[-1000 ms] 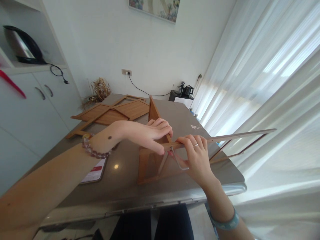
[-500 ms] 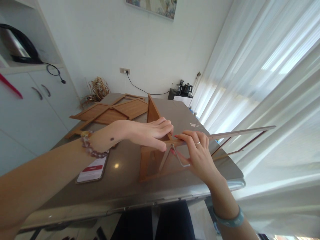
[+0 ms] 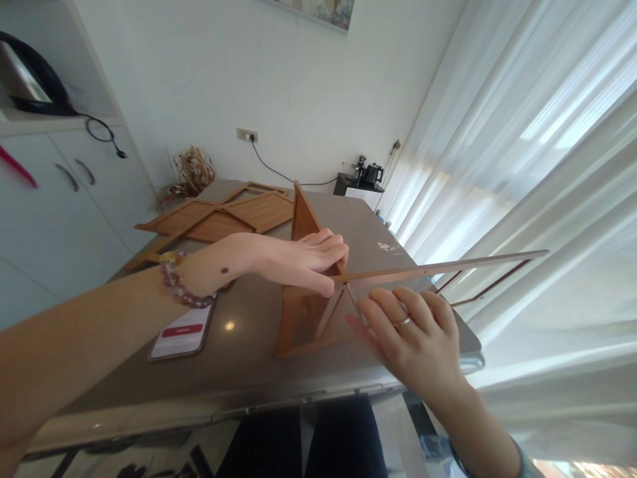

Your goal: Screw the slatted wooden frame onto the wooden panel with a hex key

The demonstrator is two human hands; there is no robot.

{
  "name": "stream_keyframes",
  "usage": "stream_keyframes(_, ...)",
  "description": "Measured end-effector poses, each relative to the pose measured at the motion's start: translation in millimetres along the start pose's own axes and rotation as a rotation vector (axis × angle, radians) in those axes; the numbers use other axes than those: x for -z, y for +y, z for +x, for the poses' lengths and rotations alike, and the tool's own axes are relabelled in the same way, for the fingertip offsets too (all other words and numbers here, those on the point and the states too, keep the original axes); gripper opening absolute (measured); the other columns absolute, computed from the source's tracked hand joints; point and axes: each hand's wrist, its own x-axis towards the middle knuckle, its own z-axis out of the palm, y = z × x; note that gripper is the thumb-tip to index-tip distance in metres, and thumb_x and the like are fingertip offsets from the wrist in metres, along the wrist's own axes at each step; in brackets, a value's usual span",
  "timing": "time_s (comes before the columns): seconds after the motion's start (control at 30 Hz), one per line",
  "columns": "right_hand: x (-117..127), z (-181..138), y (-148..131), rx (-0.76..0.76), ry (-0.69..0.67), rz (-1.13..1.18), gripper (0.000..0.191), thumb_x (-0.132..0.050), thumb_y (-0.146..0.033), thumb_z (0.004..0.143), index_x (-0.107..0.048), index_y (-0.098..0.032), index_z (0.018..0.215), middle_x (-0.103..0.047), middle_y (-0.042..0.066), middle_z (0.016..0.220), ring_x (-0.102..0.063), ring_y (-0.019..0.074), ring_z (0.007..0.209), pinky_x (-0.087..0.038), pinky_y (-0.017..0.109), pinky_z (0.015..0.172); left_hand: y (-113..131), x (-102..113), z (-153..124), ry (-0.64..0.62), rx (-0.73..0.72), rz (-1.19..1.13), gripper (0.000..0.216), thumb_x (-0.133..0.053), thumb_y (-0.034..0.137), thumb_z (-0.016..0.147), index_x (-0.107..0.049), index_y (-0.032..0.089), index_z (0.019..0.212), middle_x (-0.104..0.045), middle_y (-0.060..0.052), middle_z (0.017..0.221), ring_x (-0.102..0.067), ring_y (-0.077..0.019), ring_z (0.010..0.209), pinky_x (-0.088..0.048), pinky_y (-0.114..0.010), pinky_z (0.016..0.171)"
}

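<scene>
A wooden shelf piece stands on the grey table (image 3: 239, 372). It has an upright brown panel (image 3: 302, 216), and a long thin wooden frame (image 3: 448, 267) juts out to the right past the table edge. My left hand (image 3: 298, 262) is closed on the corner where panel and frame meet, thumb underneath. My right hand (image 3: 418, 338) hangs just below the frame, apart from it, with its fingers curled round the end of a thin metal hex key (image 3: 354, 304). The key's other end points up at the joint.
More flat wooden panels (image 3: 219, 216) lie at the table's far left. A phone (image 3: 182, 332) lies face up under my left wrist. White cabinets with a kettle (image 3: 24, 79) stand on the left. Sheer curtains (image 3: 547, 166) fill the right. A small side table (image 3: 365, 179) stands by the far wall.
My right hand has let go of the long frame bar and dropped down and to the right, keeping the hex key. My left hand stays on the joint.
</scene>
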Motion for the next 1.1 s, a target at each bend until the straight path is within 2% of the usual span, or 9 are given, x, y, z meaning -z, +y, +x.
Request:
stream_keyframes(0.13,4.1,4.1,-7.4,-0.057,-0.071,-0.04,0.013,-0.06,-0.024,0.096,-0.058,-0.02,0.084,-0.062,-0.004,0.066,-0.05,0.0148,0.068,-0.03,0.034,0.067,-1.9,-0.6,-0.6,0.002,-0.006,-0.018,0.03,-0.045,0.05,0.086,-0.041,0.023,0.096,-0.046,-0.004,0.113,-0.041,-0.0243,0.11,-0.035,-0.036,0.097)
stream_keyframes(0.27,11.0,8.3,-23.4,-0.228,-0.068,-0.018,0.007,-0.06,-0.02,0.096,-0.062,-0.019,0.089,-0.062,-0.004,0.06,-0.054,0.0133,0.063,-0.03,0.034,0.067,-2.0,-2.0,-2.1,0.008,-0.002,-0.055,0.03,-0.042,0.052,0.088,-0.042,0.023,0.098,-0.046,-0.004,0.115,-0.04,-0.0258,0.115,-0.034,-0.038,0.098)
stream_keyframes(0.37,15.1,13.7,-37.7,-0.306,-0.106,-0.018,0.007,-0.059,-0.019,0.096,-0.065,-0.015,0.098,-0.059,-0.004,0.053,-0.052,0.0113,0.052,-0.031,0.033,0.066,-0.8,-3.2,-2.6,0.024,-0.008,-0.086,0.028,-0.043,0.049,0.088,-0.042,0.022,0.099,-0.046,-0.004,0.113,-0.039,-0.026,0.117,-0.035,-0.039,0.099)
stream_keyframes(0.6,6.8,14.8,-64.3,-0.568,-0.118,-0.018,0.014,-0.052,-0.018,0.098,-0.067,-0.017,0.101,-0.066,-0.003,0.057,-0.052,0.0122,0.045,-0.035,0.032,0.068,4.2,-2.1,-3.7,0.048,-0.02,-0.111,0.027,-0.042,0.048,0.091,-0.039,0.021,0.088,-0.046,-0.005,0.106,-0.044,-0.0235,0.102,-0.039,-0.041,0.091)
stream_keyframes(0.67,4.0,12.7,-69.7,-0.648,-0.122,-0.017,0.016,-0.051,-0.02,0.099,-0.067,-0.02,0.095,-0.061,-0.004,0.051,-0.047,0.0122,0.043,-0.034,0.031,0.066,5.9,-1.0,-4.4,0.042,0.006,-0.127,0.027,-0.043,0.047,0.089,-0.039,0.021,0.087,-0.046,-0.006,0.106,-0.044,-0.0242,0.101,-0.041,-0.041,0.087)
stream_keyframes(0.77,3.3,11.9,-75.6,-0.772,-0.188,0.034,0.029,-0.045,-0.027,0.101,-0.064,-0.023,0.079,-0.051,-0.005,0.044,-0.043,0.0138,0.043,-0.031,0.031,0.06,7.2,0.5,-4.8,0.02,0.024,-0.159,0.024,-0.043,0.045,0.088,-0.039,0.021,0.087,-0.046,-0.006,0.107,-0.045,-0.0249,0.1,-0.042,-0.042,0.084)
stream_keyframes(0.93,6.9,20.0,-82.5,-1.092,-0.24,0.417,0.043,-0.038,-0.041,0.103,-0.056,-0.023,0.068,-0.05,-0.004,0.042,-0.05,0.0131,0.043,-0.032,0.026,0.05,5.8,0.3,-3.5,0.016,0.002,-0.151,0.024,-0.038,0.044,0.089,-0.036,0.021,0.085,-0.044,-0.006,0.104,-0.042,-0.0257,0.101,-0.04,-0.046,0.09)
stream_keyframes(1.1,11.9,33.8,-78.8,-1.467,-0.256,1.111,0.047,-0.038,-0.054,0.101,-0.051,-0.022,0.069,-0.049,-0.005,0.036,-0.044,0.0108,0.033,-0.033,0.023,0.041,1.5,-2.1,-1.7,0.016,-0.065,-0.122,0.025,-0.034,0.046,0.09,-0.037,0.02,0.09,-0.043,-0.007,0.108,-0.039,-0.0263,0.105,-0.035,-0.049,0.097)
